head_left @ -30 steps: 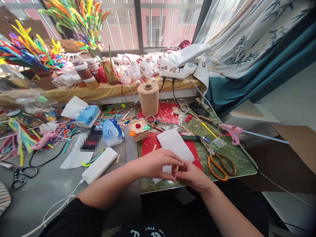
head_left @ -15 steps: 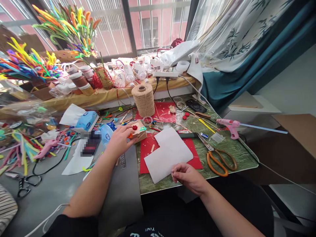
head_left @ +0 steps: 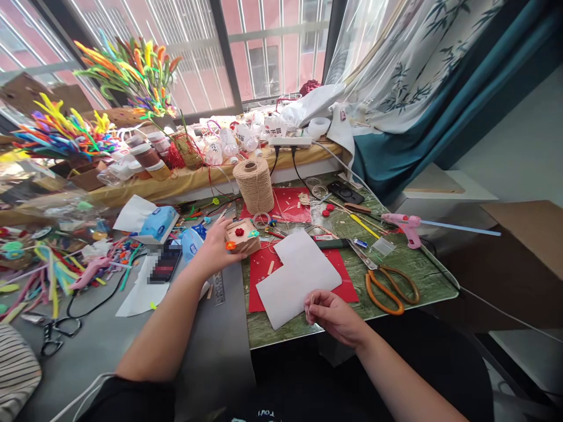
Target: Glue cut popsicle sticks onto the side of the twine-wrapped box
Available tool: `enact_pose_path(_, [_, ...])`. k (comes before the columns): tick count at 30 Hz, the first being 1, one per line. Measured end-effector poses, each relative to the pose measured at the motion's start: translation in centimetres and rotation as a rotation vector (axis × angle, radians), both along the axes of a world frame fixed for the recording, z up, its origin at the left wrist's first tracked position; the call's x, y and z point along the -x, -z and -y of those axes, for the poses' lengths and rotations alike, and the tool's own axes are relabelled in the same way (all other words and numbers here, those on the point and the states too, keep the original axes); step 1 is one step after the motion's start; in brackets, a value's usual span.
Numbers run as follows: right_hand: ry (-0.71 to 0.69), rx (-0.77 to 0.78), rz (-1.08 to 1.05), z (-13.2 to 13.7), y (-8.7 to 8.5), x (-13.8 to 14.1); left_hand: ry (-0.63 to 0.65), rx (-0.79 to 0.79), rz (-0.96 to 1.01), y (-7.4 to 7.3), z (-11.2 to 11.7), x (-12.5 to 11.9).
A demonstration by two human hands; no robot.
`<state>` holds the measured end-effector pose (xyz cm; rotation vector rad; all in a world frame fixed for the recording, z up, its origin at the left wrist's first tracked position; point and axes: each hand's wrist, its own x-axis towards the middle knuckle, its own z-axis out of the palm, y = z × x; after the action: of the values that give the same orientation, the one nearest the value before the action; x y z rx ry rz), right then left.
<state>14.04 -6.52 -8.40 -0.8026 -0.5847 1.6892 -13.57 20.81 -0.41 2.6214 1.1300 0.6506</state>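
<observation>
My left hand (head_left: 216, 249) reaches forward and grips a small wooden box (head_left: 242, 237) decorated with a red and an orange flower; the box sits at the edge of the green mat (head_left: 396, 264). My right hand (head_left: 332, 316) rests near the table's front edge, its fingers pinched on a thin wooden stick (head_left: 310, 305). A white sheet of paper (head_left: 298, 276) lies on red paper (head_left: 264, 269) between my two hands.
Orange-handled scissors (head_left: 389, 287) and a pink glue gun (head_left: 407, 224) lie right of the paper. A twine spool (head_left: 254, 184) stands behind the box. Pipe cleaners (head_left: 53, 264), a phone (head_left: 164, 263), tissue packs (head_left: 157, 221) and black scissors (head_left: 55, 340) crowd the left side.
My left hand left my right hand, reached forward and took hold of the small wooden box. My right hand stayed near the front edge with the stick.
</observation>
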Motion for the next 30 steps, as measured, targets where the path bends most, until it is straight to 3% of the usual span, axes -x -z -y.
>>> enact_pose_path(5, [-0.009, -0.048, -0.046, 0.1, 0.2, -0.2, -0.076, 0.112, 0.020, 0.6, -1.6, 0.1])
enact_pose_path(9, [-0.017, -0.074, -0.061, 0.2, 0.3, -0.4, -0.041, 0.226, 0.029, 0.3, -2.3, 0.2])
enact_pose_path(15, [-0.022, -0.075, -0.084, 0.4, 0.2, -0.3, -0.141, 0.584, 0.330, -1.9, -2.4, -0.1])
enact_pose_path(19, [0.045, -0.054, -0.042, 0.4, -0.1, 0.1, -0.102, 0.775, 0.452, -3.1, -0.2, -0.3])
enact_pose_path(24, [0.301, -0.058, 0.169, 0.4, -3.0, 0.0, 0.028, 1.132, 0.447, -1.7, 4.9, -1.8])
enact_pose_path(27, [0.375, -0.062, 0.328, -0.1, -5.6, 0.3, 0.101, 1.125, 0.288, -0.7, 6.4, -2.7])
enact_pose_path(30, [0.372, -0.041, 0.441, -1.4, -7.4, 1.4, 0.095, 1.025, 0.225, 0.0, 6.1, -2.7])
